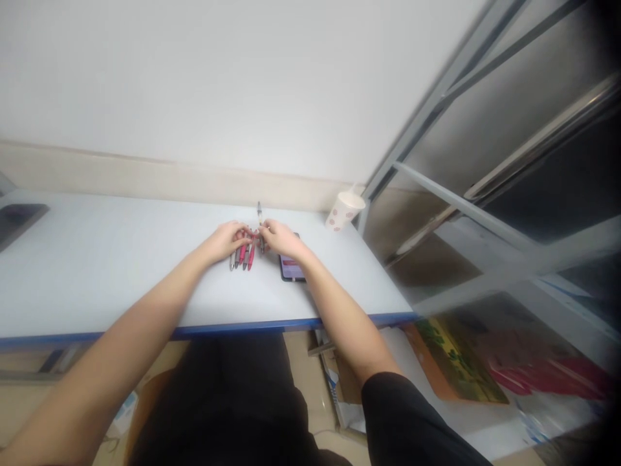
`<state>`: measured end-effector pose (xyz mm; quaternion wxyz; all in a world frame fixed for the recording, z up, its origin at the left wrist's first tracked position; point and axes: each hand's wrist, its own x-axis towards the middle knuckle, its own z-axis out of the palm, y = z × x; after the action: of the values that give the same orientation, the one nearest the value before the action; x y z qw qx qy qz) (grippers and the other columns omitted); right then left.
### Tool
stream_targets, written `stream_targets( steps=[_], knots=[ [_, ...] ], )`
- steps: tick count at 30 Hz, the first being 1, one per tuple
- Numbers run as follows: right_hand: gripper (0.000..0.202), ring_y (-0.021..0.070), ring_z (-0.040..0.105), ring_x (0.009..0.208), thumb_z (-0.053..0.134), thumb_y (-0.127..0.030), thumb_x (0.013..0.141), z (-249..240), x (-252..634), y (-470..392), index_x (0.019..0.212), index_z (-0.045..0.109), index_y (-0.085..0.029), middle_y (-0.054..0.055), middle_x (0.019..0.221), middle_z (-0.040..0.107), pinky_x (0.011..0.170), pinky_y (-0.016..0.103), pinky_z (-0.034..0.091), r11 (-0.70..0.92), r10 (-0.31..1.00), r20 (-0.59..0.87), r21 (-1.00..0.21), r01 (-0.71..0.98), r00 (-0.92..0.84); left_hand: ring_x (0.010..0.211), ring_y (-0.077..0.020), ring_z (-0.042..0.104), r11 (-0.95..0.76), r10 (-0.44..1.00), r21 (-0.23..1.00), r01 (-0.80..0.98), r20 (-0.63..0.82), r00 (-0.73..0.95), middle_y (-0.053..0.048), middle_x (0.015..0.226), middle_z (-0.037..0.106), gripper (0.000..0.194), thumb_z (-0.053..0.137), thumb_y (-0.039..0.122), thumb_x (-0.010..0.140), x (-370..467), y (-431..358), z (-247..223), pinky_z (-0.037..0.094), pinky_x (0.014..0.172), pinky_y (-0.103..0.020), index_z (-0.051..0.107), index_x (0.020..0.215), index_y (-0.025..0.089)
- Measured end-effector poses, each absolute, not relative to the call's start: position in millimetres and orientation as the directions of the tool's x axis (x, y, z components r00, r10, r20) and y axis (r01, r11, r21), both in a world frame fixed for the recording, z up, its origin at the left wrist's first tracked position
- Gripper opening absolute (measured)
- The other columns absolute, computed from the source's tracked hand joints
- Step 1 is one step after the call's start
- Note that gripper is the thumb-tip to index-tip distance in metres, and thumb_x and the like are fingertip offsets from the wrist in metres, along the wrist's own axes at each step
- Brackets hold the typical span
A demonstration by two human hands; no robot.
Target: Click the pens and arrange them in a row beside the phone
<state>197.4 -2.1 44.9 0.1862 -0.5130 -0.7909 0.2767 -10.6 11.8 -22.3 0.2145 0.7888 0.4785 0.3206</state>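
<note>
Several pens [245, 257], some pink-red and some grey, lie side by side in a row on the white desk, tips toward me. My left hand [227, 241] curls over their far ends, with its fingers closed on them; the exact grip is partly hidden. Just to the right, my right hand [280, 237] pinches a grey pen [259, 211] between thumb and fingers. That pen points away from me, its far end showing beyond the fingers. Under my right wrist lies a phone [292, 270] with its screen lit, partly covered by the hand and forearm.
A white patterned paper cup [343, 211] stands at the desk's back right, near a grey metal frame [402, 139]. A dark flat device [19, 220] lies at the far left. The desk's blue front edge [242, 325] runs below my forearms; a wall closes the back.
</note>
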Motion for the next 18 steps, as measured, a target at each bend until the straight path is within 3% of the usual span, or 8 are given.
stream_targets(
  steps=[4,8,13,18],
  knots=[
    [0.024,0.0181,0.069,0.08,0.043,-0.032,0.107,38.0,202.0,7.0,0.086,0.048,-0.022,0.004,0.087,0.069,0.08,0.031,0.052,0.286,0.911,0.019,-0.751,0.595,-0.413,0.085,-0.0207,0.064,-0.518,0.853,0.625,0.584,0.33,0.403,-0.005,0.096,0.065,0.022,0.063,0.03,0.095,-14.1,13.1,-19.9,0.052,0.088,-0.036,0.077,0.109,0.021],
    [0.024,0.0167,0.07,0.078,0.046,-0.028,0.108,30.2,205.0,19.0,0.084,0.047,-0.022,0.003,0.086,0.069,0.078,0.03,0.056,0.208,0.914,0.0,-0.857,0.471,-0.405,0.088,-0.0217,0.064,-0.516,0.851,0.618,0.594,0.293,0.435,-0.007,0.102,0.065,0.025,0.066,0.039,0.094,-16.3,8.3,-13.4,0.052,0.089,-0.037,0.078,0.106,0.021],
    [0.021,0.0156,0.071,0.065,0.047,-0.025,0.108,33.0,207.7,24.0,0.088,0.044,-0.023,0.004,0.084,0.074,0.063,0.029,0.056,0.119,0.92,-0.022,-0.936,0.332,-0.39,0.086,-0.0218,0.063,-0.545,0.836,0.564,0.62,0.305,0.457,-0.006,0.1,0.063,0.035,0.065,0.049,0.095,-11.7,0.9,-8.3,0.051,0.089,-0.038,0.078,0.115,0.022],
    [0.02,0.0112,0.056,0.048,0.061,-0.028,0.102,37.4,219.1,29.2,0.088,0.049,-0.022,-0.005,0.06,0.062,0.052,0.024,0.046,0.173,0.912,0.034,-0.936,0.307,-0.408,0.081,-0.0215,0.062,-0.511,0.848,0.565,0.648,0.208,0.487,-0.005,0.09,0.064,0.032,0.072,0.045,0.092,-7.5,-0.4,-8.7,0.05,0.085,-0.037,0.076,0.11,0.019]
  ],
)
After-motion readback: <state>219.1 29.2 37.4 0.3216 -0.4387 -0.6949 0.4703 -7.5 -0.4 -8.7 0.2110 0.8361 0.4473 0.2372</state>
